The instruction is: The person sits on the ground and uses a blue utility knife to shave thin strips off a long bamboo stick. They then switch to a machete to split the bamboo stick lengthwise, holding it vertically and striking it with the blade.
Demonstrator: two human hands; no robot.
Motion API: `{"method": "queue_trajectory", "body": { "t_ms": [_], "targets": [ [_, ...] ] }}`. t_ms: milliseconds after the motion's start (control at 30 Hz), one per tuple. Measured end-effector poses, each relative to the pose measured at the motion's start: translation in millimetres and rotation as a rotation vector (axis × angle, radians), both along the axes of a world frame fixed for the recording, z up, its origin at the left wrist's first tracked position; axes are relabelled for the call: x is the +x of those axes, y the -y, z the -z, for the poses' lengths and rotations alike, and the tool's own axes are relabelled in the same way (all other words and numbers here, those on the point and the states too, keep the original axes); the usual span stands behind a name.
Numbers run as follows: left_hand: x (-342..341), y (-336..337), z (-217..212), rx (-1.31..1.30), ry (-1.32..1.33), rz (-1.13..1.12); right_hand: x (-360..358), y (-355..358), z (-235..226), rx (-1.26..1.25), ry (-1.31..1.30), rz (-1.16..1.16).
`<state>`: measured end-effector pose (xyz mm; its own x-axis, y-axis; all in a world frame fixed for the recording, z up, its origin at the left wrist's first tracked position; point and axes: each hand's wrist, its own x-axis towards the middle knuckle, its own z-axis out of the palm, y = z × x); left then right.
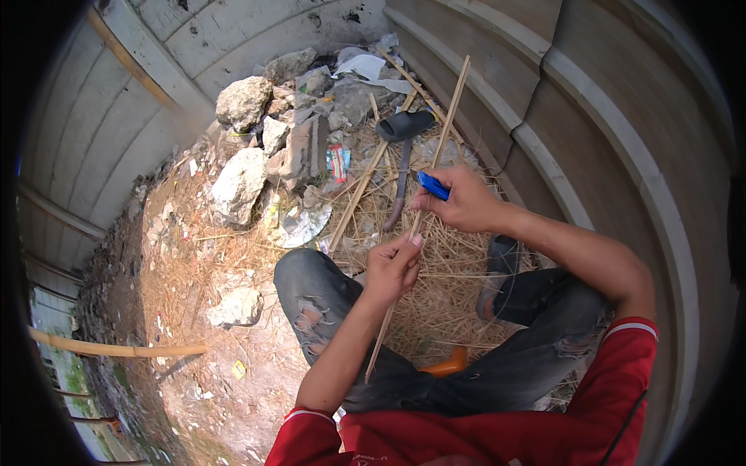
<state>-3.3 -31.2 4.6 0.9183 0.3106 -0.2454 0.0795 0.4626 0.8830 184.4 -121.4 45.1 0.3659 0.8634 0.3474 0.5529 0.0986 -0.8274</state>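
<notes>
In the head view, the left hand pinches a long, thin wooden strip; the right hand, farther up it, is closed round a blue tool; the strip slants upward from over the left thigh; dry straw lies below; beyond are a black slipper and pale rocks.

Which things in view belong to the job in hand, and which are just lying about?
In use:
- pale strip, in the left hand
- blue object, in the right hand

Apparently lying about:
- dark slipper
- rocks
- red-and-blue wrapper
</notes>
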Motion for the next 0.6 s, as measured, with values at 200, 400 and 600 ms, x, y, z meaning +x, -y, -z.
{"method": "queue_trajectory", "body": {
  "t_ms": [200, 400, 600],
  "targets": [
    [-7.5, -9.4, -0.4, -0.206, 0.006, 0.015, 22.1, 1.3, -34.3, -0.008, -0.417, 0.157],
    [-6.1, -16.5, 7.5, -0.275, 0.142, 0.007, 32.5, 11.2, -29.4, 0.007, -0.258, 0.244],
    [-3.5, -7.9, 4.0, -0.174, 0.137, 0.066, -8.9, 8.8, -27.7, -0.284, -0.4, 0.006]
  ]
}}
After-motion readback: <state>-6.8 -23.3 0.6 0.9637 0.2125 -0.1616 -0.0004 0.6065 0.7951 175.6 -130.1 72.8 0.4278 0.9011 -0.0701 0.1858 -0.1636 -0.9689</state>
